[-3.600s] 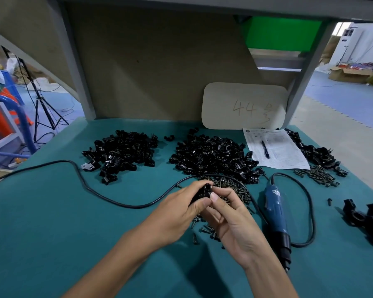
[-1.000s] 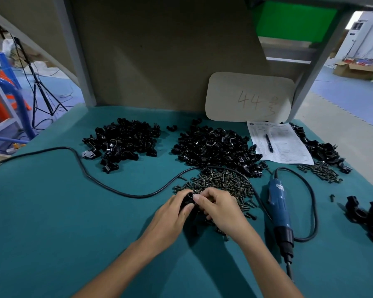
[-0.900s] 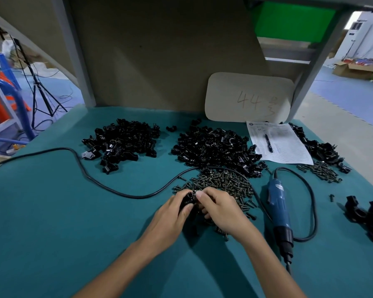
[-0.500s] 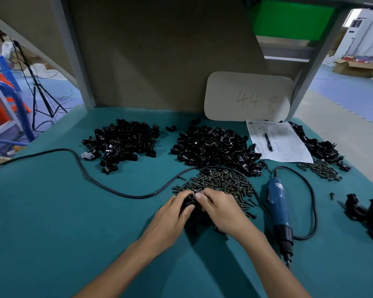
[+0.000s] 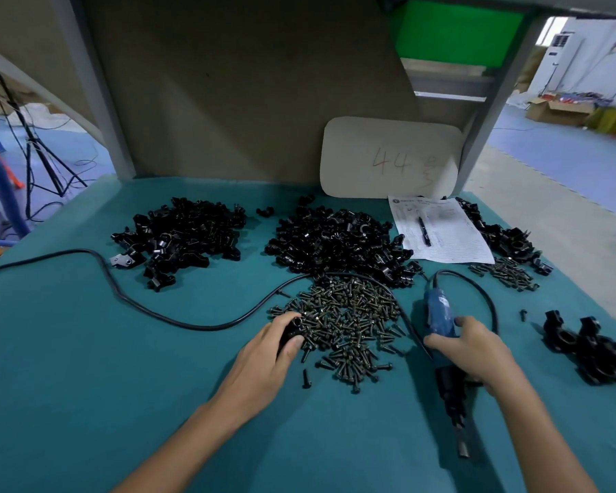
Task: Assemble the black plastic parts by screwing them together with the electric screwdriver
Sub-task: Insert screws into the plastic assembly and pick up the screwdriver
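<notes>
My left hand (image 5: 265, 354) grips a small black plastic part (image 5: 291, 329) upright on the green mat, at the left edge of the screw pile (image 5: 349, 322). My right hand (image 5: 472, 350) wraps around the blue electric screwdriver (image 5: 441, 336), which lies on the mat with its black nose and bit (image 5: 459, 432) pointing toward me. Two heaps of black parts lie beyond: one at the left (image 5: 182, 236), one in the middle (image 5: 338, 243).
The screwdriver's black cord (image 5: 121, 297) loops across the mat to the left. A paper sheet with a pen (image 5: 438, 229) lies at the back right, beside more black parts (image 5: 505, 236) and screws (image 5: 505, 275). Assembled black pieces (image 5: 591, 350) sit at the right edge. A beige card (image 5: 388, 158) leans on the back wall.
My right hand has left the black part and moved right onto the blue screwdriver. My left hand stays on the part by the screw pile.
</notes>
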